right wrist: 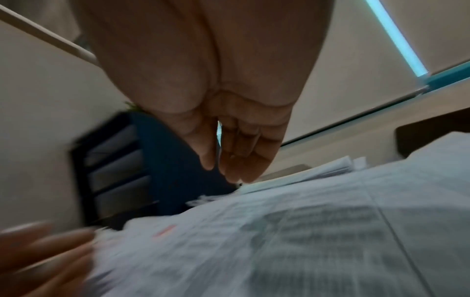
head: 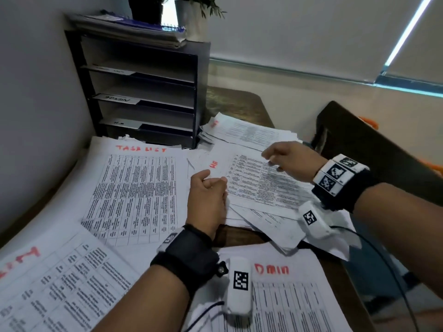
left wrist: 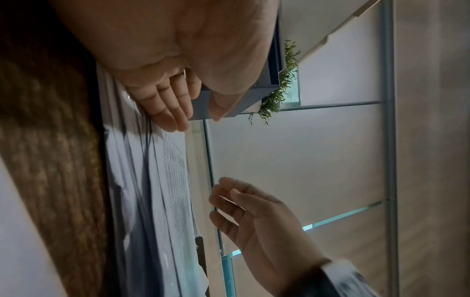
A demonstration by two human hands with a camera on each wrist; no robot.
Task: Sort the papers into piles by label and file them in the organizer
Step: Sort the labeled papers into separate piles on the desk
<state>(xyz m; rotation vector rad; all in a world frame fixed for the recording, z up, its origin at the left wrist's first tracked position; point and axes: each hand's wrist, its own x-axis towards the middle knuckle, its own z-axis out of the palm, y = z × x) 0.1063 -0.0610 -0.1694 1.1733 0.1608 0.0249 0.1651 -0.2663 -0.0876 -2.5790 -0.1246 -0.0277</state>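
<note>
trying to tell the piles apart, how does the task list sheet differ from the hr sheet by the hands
The task list sheet lies left of the left hand, untouched; the HR sheet lies under both hands, the right hand hovering open over it. The task list label runs along its far edge; the HR label sits sideways at its left end. Both are white printed tables with red handwritten labels.

Dim daylight, blurred right wrist view

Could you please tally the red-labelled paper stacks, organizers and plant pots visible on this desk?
Red-labelled paper stacks: 5
Organizer: 1
Plant pots: 2
Total: 8
</note>
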